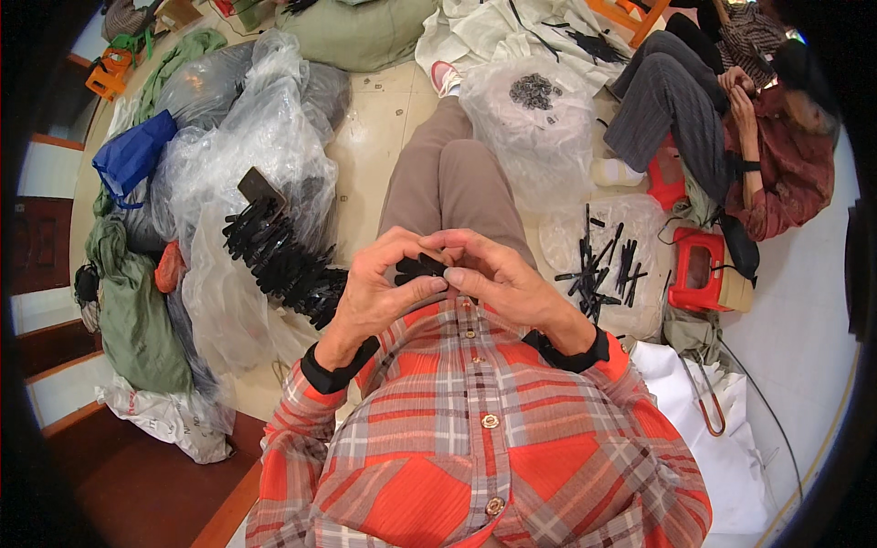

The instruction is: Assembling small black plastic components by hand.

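My left hand (388,279) and my right hand (498,283) meet in front of my lap, with thumbs and fingertips pinched together. Between them is a small bunch of short black strips (418,267), gripped from both sides; the fingers cover part of it, and its exact kind is unclear. Left of my hands, a long pile of similar black pieces (288,260) lies on clear plastic. To the right, loose thin black strips (598,269) are scattered over a plastic sheet. Small dark pieces (534,91) sit in a heap on a plastic bag (530,137) beyond my knees.
A dark phone (261,189) rests by the left pile. Large plastic bags (242,137), a blue bag (133,157) and green sacks (137,310) crowd the left. A seated person (776,155) works at the right, near a red stool (699,269). White sheeting (703,438) lies at lower right.
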